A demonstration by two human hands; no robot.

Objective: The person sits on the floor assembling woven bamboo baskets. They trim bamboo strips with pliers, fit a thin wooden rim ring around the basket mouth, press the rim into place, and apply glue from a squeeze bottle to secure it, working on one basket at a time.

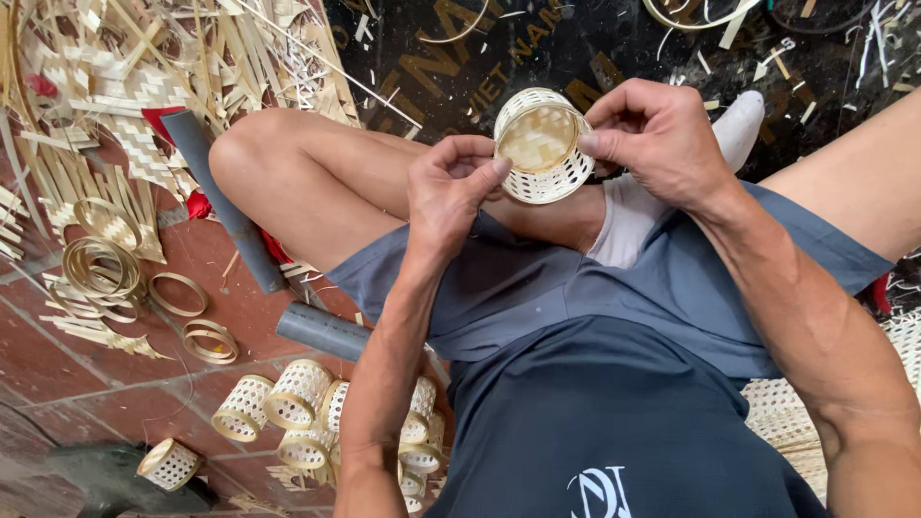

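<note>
A small round woven bamboo basket (552, 182) is held up over my lap, its open mouth facing the camera. My left hand (449, 192) pinches the basket's left rim with thumb and fingers. From the right, my right hand (657, 139) grips the rim, thumb pressed on the edge. Both hands are closed on the same basket. The woven base shows inside it.
Several finished small baskets (297, 393) lie on the red tile floor at lower left. Bamboo rings (101, 269) and loose bamboo strips (144, 86) pile up at left. Two grey pipes (225, 206) (321, 329) rest near my bent knee. A dark mat (576, 38) with scraps lies ahead.
</note>
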